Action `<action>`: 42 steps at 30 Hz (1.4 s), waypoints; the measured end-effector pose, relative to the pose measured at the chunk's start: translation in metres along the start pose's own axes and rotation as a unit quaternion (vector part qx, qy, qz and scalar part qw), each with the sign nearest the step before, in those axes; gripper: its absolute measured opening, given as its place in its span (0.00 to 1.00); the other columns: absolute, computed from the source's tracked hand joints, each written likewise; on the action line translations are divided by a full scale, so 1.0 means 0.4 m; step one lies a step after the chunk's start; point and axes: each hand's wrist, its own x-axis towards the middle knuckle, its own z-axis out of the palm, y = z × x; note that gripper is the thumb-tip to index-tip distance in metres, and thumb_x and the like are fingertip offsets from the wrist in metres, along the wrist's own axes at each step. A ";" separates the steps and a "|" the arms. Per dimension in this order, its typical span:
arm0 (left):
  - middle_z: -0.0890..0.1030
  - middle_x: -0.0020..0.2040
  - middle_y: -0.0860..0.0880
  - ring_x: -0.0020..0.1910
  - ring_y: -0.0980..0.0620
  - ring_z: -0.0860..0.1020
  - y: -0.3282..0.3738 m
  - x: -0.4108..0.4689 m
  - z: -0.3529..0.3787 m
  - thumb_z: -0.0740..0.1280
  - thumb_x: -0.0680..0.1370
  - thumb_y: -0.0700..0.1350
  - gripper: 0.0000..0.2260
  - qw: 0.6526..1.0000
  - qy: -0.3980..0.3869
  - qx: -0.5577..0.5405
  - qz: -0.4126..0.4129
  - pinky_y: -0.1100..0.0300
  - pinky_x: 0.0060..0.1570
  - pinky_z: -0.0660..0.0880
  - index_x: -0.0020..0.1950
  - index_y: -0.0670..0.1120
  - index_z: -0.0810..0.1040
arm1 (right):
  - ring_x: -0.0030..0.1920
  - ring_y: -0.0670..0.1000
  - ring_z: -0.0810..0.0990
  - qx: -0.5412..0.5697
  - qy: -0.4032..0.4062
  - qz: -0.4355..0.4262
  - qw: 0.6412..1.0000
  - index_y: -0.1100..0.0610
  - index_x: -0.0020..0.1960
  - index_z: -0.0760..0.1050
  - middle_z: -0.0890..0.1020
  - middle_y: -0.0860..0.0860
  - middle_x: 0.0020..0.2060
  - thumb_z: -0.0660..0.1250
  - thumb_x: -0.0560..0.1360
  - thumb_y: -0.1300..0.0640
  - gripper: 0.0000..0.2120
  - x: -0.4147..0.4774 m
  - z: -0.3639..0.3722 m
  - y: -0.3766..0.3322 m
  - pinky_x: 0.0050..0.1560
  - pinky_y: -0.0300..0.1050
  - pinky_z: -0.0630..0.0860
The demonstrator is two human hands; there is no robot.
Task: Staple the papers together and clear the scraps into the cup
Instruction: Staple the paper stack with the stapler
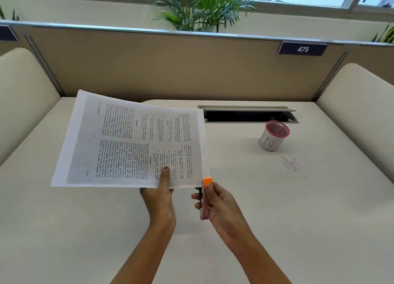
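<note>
While the papers [132, 143] hang tilted in the air above the surface [277, 230], gripped only near their lower edge, the main risk is that the sheets slide out of line. The left hand [158, 200] pinches them with the thumb on the printed face and the other fingers hidden underneath, so the far corners are unsupported and could sag or fan apart. The stapler [205, 207] stands at the lower right corner with its orange tip touching the paper's edge. The right hand [223, 209] has its fingers [197, 197] curled round the body. I cannot tell whether the corner sits fully inside the stapler's mouth. If it sits shallow, a squeeze would likely drive the staple through the very edge, catch only the top sheet, or tear out. Squeezing in mid-air could also twist the stack, since nothing backs it. Further right, the scraps [293, 164] lie scattered on the surface just in front of the cup [271, 141] and apart from it. They look tiny and light, so a swing of the papers or a careless sweep could blow them wider, or nudge the cup over.
</note>
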 end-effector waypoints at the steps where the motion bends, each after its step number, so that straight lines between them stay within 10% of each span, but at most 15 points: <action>1: 0.79 0.55 0.56 0.48 0.59 0.82 0.003 -0.003 0.002 0.67 0.76 0.35 0.25 1.000 -0.001 0.000 0.001 0.61 0.44 0.82 0.68 0.55 0.67 | 0.42 0.51 0.78 -0.003 0.003 -0.006 1.000 0.61 0.59 0.76 0.83 0.55 0.44 0.63 0.74 0.48 0.20 0.000 0.001 -0.001 0.46 0.45 0.74; 42: 0.79 0.55 0.57 0.48 0.62 0.82 0.030 -0.051 0.019 0.66 0.77 0.34 0.22 0.999 0.009 -0.042 0.003 0.63 0.44 0.81 0.63 0.57 0.70 | 0.35 0.42 0.80 -0.110 0.125 -0.116 0.979 0.61 0.54 0.78 0.83 0.56 0.38 0.62 0.78 0.64 0.07 -0.017 0.021 -0.029 0.33 0.34 0.73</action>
